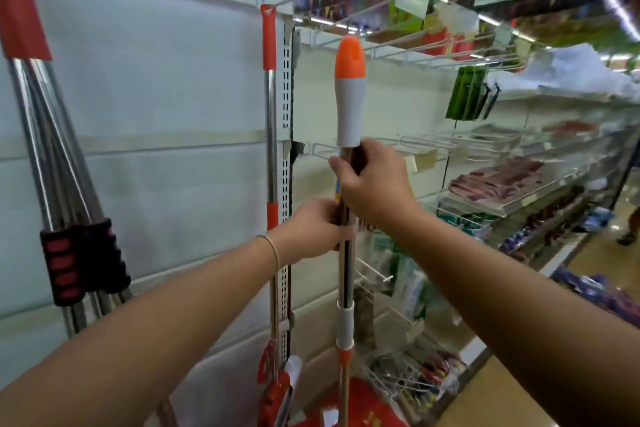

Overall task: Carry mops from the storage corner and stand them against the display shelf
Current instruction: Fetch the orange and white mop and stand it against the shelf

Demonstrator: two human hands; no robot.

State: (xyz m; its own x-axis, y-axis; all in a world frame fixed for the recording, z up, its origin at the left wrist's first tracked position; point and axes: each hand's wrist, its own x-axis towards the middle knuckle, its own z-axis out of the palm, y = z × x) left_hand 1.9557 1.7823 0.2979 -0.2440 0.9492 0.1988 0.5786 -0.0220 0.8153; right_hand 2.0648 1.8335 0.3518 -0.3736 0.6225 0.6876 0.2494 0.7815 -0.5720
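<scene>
Both hands wrap the mop (346, 274) pole, left hand (313, 229) just below right hand (372, 184), likely to keep it upright for leaning. White-orange grip sits above the fists. Left of the grip, another mop (270, 149) stands against the display shelf (287, 87); beyond, wire racks (502, 198) hold packaged goods.

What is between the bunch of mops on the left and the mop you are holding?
In the head view, one red-handled mop stands against the shelf post, between the bunch of mops and the orange-tipped mop both hands hold.
</scene>
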